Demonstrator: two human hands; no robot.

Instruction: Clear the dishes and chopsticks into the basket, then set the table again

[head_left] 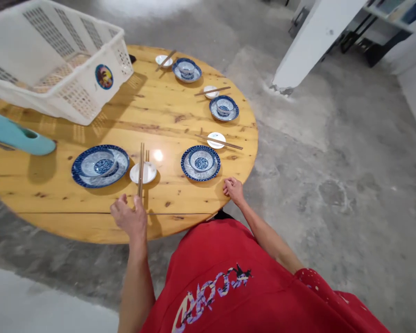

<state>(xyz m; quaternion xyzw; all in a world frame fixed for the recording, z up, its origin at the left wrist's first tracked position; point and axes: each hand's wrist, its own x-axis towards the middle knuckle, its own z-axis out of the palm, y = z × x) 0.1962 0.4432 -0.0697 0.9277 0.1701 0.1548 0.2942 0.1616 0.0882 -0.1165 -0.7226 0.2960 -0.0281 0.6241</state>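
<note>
My left hand point(130, 216) hovers low at the table's near side, with its fingers bent and apart. Its thumb is right at the near end of a pair of wooden chopsticks point(141, 169); whether they touch is hard to tell. These chopsticks lie across a small white saucer point(149, 172). To the left is a blue-rimmed plate point(76, 167) with a patterned bowl point(102, 165) on it. My right hand point(233, 188) is curled closed at the table's right edge, near another blue-rimmed plate point(200, 176) and bowl point(201, 162).
A white plastic basket point(79, 95) stands on the back left of the round wooden table point(173, 222). A turquoise holder point(24, 134) is at the left. More plates with bowls, saucers and chopsticks point(225, 143) line the right edge. A white pillar point(315, 41) rises beyond.
</note>
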